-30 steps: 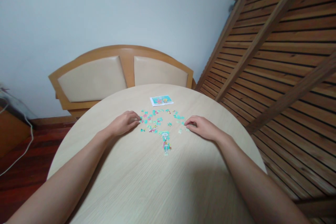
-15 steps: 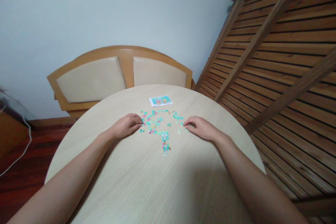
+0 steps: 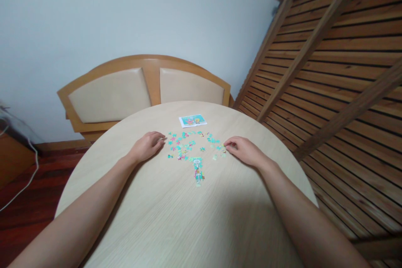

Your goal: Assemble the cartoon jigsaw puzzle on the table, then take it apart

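Note:
Many small puzzle pieces (image 3: pixel 189 147), mostly turquoise with pink and yellow bits, lie scattered on the round table (image 3: pixel 176 209). Some are joined into a narrow upright strip (image 3: pixel 197 171) showing a cartoon figure, below the loose ones. My left hand (image 3: pixel 148 146) rests just left of the pieces, fingers loosely stretched, thumb apart, holding nothing. On the other side, my right hand (image 3: pixel 243 150) is at the right edge of the scatter, thumb and forefinger tips close together. Whether a piece is between those tips is too small to tell. One loose piece (image 3: pixel 202 149) lies alone between the hands.
A picture sheet (image 3: pixel 192 120) with cartoon figures lies behind the pieces. Past the table stands a padded headboard (image 3: pixel 150 79) against the wall. Wooden slats (image 3: pixel 326 75) lean at the right. A white cable (image 3: pixel 33 171) hangs at the left.
My left hand has drawn back slightly left and away from the pieces. My right hand has shifted a little right, uncovering pieces by its fingertips. The joined strip has not moved.

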`<state>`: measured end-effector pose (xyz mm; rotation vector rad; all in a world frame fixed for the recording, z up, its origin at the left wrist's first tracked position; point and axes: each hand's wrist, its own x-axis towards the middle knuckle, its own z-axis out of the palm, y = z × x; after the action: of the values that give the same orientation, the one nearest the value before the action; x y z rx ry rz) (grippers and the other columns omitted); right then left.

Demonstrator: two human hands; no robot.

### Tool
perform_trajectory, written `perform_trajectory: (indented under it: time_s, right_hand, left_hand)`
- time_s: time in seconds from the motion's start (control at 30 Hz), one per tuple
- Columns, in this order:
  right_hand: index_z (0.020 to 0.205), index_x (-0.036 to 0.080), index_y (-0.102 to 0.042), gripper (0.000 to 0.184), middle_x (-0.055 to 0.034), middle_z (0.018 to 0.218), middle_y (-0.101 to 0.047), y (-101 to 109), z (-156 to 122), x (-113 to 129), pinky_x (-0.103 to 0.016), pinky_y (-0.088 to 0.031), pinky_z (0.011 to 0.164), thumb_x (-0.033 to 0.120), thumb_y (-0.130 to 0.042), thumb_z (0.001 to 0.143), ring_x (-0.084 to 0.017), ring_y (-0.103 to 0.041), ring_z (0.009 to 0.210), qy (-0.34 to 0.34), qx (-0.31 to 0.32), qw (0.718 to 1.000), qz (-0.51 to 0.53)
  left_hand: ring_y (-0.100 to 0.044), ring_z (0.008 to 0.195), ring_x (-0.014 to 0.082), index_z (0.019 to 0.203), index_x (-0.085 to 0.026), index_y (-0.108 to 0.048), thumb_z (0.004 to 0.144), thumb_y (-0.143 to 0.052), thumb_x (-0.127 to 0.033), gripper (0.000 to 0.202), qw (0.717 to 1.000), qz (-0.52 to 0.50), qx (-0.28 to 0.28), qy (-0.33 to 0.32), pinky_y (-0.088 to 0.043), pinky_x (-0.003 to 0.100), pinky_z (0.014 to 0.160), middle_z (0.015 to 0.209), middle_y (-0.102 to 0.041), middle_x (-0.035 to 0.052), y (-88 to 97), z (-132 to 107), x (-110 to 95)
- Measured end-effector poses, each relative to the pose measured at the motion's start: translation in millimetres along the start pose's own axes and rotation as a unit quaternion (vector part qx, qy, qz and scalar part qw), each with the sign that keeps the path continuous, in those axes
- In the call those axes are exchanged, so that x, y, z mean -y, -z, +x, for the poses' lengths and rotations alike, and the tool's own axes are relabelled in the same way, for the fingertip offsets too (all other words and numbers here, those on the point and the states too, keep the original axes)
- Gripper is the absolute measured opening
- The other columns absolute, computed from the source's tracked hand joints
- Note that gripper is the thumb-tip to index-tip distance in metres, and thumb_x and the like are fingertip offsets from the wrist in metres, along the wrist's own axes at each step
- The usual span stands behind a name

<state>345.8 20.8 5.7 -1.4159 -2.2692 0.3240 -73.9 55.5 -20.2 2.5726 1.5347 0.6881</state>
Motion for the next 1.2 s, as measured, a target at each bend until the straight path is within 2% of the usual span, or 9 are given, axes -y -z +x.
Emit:
perform_trajectory:
  time_s: [0.13,0.3,0.43,0.5,0.63,0.87,0.97,1.2]
  right_hand:
    - [0.101,0.019,-0.075,0.020,-0.0085,0.107,-0.075,0.7,-0.3,-15.4,-0.033,-0.050,0.091,0.023,-0.058,0.091,-0.023,-0.068,0.101,-0.071,-0.026,0.995,-0.067]
    - [0.110,0.017,-0.075,0.026,-0.0101,0.116,-0.073,-2.3,-0.6,-35.8,-0.034,-0.048,0.100,0.023,-0.056,0.092,-0.024,-0.067,0.110,-0.118,-0.036,0.987,-0.106]
    - [0.112,0.018,-0.075,0.028,-0.0100,0.119,-0.073,-5.1,-0.9,-42.4,-0.034,-0.048,0.101,0.025,-0.056,0.092,-0.024,-0.066,0.112,-0.127,-0.025,0.985,-0.111]
    - [0.113,0.018,-0.074,0.029,-0.0098,0.119,-0.072,-6.0,-0.6,-43.0,-0.034,-0.048,0.100,0.026,-0.056,0.092,-0.024,-0.066,0.112,-0.125,-0.020,0.986,-0.111]
    - [0.113,0.019,-0.075,0.029,-0.0104,0.119,-0.072,-7.2,0.4,-41.4,-0.034,-0.048,0.100,0.027,-0.056,0.092,-0.024,-0.066,0.111,-0.115,-0.014,0.987,-0.108]
    - [0.110,0.019,-0.076,0.027,-0.0122,0.116,-0.073,-8.0,0.7,-38.2,-0.038,-0.049,0.099,0.027,-0.058,0.091,-0.026,-0.067,0.108,-0.093,-0.023,0.991,-0.097]
    - [0.109,0.018,-0.076,0.027,-0.0125,0.116,-0.073,-8.1,0.7,-37.6,-0.037,-0.049,0.099,0.027,-0.058,0.091,-0.026,-0.067,0.108,-0.095,-0.024,0.991,-0.096]
    - [0.110,0.018,-0.075,0.029,-0.0126,0.116,-0.072,-9.0,1.0,-37.2,-0.036,-0.049,0.099,0.028,-0.057,0.091,-0.025,-0.067,0.109,-0.105,-0.019,0.989,-0.104]
  left_hand:
    - [-0.057,0.125,0.0302,0.134,-0.013,-0.058,0.096,-0.040,-0.045,0.053,1.000,0.008,0.002,0.023,-0.044,0.046,0.110,0.134,-0.063,0.0150,-7.2,2.3,0.9]
    - [-0.046,0.140,0.0298,0.155,-0.005,-0.032,0.092,-0.036,-0.037,0.070,0.999,0.024,0.040,0.010,-0.036,0.044,0.118,0.153,-0.047,0.0167,-15.8,7.7,-4.3]
    - [-0.047,0.139,0.0283,0.157,-0.005,-0.027,0.089,-0.037,-0.033,0.074,0.997,0.042,0.057,0.005,-0.035,0.041,0.118,0.151,-0.051,0.0144,-18.2,9.8,-6.4]
    - [-0.052,0.134,0.0283,0.155,-0.006,-0.031,0.088,-0.039,-0.032,0.072,0.998,0.051,0.044,0.014,-0.038,0.041,0.116,0.145,-0.056,0.0139,-15.9,8.9,-7.8]
    - [-0.063,0.116,0.0290,0.140,-0.011,-0.053,0.088,-0.043,-0.032,0.057,0.997,0.067,0.016,0.032,-0.048,0.041,0.103,0.125,-0.069,0.0131,-7.5,5.7,-11.2]
    - [-0.066,0.099,0.0305,0.107,-0.020,-0.075,0.093,-0.043,-0.038,0.039,0.997,0.064,0.016,0.034,-0.051,0.041,0.090,0.107,-0.072,0.0143,-4.0,2.3,-2.6]
    - [-0.066,0.097,0.0302,0.098,-0.020,-0.076,0.091,-0.046,-0.037,0.035,0.997,0.053,0.014,0.055,-0.051,0.040,0.089,0.103,-0.072,0.0143,-5.2,-0.2,3.5]
    - [-0.068,0.088,0.0275,0.095,-0.018,-0.071,0.089,-0.048,-0.040,0.032,0.995,0.046,0.034,0.085,-0.050,0.036,0.077,0.097,-0.072,0.0144,-1.8,-3.2,6.5]
